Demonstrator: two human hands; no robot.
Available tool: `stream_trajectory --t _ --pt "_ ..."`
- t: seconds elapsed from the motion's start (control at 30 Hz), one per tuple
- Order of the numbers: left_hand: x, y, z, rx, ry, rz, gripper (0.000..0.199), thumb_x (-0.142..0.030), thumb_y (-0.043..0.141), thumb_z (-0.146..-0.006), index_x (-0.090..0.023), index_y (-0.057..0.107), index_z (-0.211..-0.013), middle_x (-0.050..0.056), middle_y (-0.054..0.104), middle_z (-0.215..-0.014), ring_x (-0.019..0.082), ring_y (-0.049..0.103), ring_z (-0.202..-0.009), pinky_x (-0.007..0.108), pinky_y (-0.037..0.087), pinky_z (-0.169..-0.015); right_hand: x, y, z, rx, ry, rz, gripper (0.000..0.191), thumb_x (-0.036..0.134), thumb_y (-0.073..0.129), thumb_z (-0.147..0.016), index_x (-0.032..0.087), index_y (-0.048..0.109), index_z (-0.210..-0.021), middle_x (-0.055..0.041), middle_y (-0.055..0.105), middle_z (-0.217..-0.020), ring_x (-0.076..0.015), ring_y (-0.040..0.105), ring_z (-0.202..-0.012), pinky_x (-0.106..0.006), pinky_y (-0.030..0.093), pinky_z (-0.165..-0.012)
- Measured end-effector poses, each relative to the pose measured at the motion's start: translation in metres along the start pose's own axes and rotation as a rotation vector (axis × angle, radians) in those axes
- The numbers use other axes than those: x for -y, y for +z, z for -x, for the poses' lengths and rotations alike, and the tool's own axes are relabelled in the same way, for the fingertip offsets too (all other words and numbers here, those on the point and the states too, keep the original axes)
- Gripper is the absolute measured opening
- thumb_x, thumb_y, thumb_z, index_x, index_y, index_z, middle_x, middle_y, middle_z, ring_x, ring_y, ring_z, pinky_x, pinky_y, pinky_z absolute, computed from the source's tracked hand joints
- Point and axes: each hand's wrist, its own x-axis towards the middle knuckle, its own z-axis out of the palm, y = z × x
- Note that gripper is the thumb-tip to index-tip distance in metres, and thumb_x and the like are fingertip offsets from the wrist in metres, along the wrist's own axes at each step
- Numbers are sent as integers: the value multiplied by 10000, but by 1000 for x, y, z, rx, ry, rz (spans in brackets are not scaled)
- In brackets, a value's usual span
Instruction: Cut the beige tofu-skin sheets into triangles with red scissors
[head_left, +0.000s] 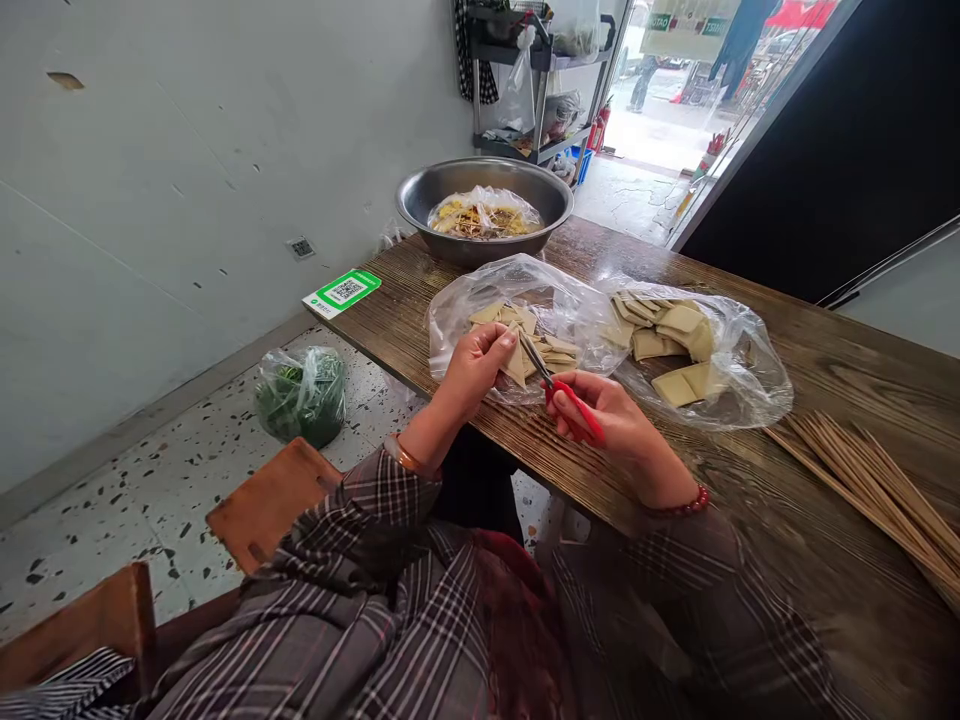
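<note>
My left hand [478, 365] pinches a flat beige piece that looks like a tofu sheet [515, 368], over a clear plastic bag. Red-handled scissors [574, 410] are in my right hand [607, 415], their blades pointing up and left toward that piece. Cut beige pieces [559, 352] lie in the left clear bag [461, 300], just beyond my hands. To the right, a second clear bag [757, 375] holds larger beige squares [679, 325]. Whether the blades touch the held piece I cannot tell.
A steel basin [420, 210] with bagged food stands at the table's far end. Wooden skewers [877, 480] lie at the right. A green QR card [345, 292] sits by the left edge. On the floor are a bag of greens [301, 395] and a wooden stool [274, 500].
</note>
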Motion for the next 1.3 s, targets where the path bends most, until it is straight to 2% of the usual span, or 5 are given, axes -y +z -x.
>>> stream_trajectory --t 0.33,0.5,0.8,1.03,1.3 --pt "1 -4 3 26 195 -322 279 -418 544 -895 -185 535 -741 -30 457 -625 99 392 -571 235 306 -519 1 0 1 23 26 -10 575 578 856 -656 160 672 -1005 11 647 -762 -76 600 -505 -201 421 -432" --pt "-7 -7 4 -2 293 -504 236 -345 538 -887 -184 538 -714 -34 444 -619 106 375 -592 255 292 -568 6 1 5 55 21 -67 505 585 830 -691 174 680 -943 12 654 -733 -74 591 -505 -199 438 -443" --pt "-25 -19 2 88 408 -743 250 -302 544 -878 -189 520 -656 -13 475 -629 125 399 -614 273 289 -590 4 -1 5 111 65 -166 491 559 841 -696 173 685 -956 1 672 -747 -79 601 -524 -196 464 -460" --pt "-30 -22 6 115 398 -735 184 -334 578 -888 -183 607 -789 -7 524 -667 126 417 -625 266 309 -588 4 -1 6 125 61 -180 489 564 836 -706 176 685 -963 -2 672 -767 -76 611 -539 -190 474 -480" --pt "-24 -10 9 98 366 -632 176 -312 583 -879 -183 602 -760 -19 517 -644 109 406 -586 254 317 -574 6 7 8 106 -53 -141 463 613 769 -762 184 690 -917 -10 644 -762 -83 567 -549 -204 436 -465"
